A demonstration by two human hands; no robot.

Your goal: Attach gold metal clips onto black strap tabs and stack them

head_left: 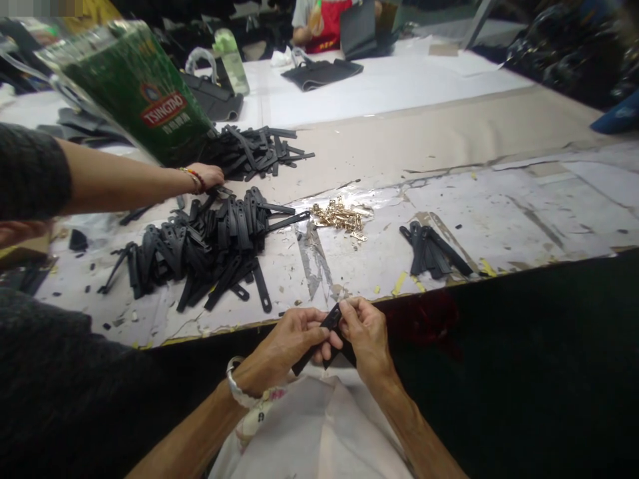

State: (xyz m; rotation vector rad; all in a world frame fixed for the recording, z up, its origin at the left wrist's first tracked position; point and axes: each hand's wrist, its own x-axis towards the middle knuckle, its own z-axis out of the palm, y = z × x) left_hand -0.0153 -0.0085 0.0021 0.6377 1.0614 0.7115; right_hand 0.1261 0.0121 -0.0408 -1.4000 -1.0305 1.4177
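Over my lap, just off the table's front edge, my left hand [304, 336] is closed on a black strap [315, 344] with a slot near its upper end. My right hand [363, 326] pinches that upper end; whether a small metal piece sits between its fingertips I cannot make out. On the table ahead lies a small heap of gold-coloured metal fittings [340, 216]. To the left is a large pile of black straps [219, 239], several with slotted ends. A smaller bunch of black straps [433, 251] rests to the right near the edge.
Another person's hand [208, 175] reaches in from the left to the piles. Behind it stand a green bag [134, 86], a further strap heap [254, 150] and a light green bottle [232, 60]. Across the table [369, 266], a person in a red apron [327, 26] handles dark material.
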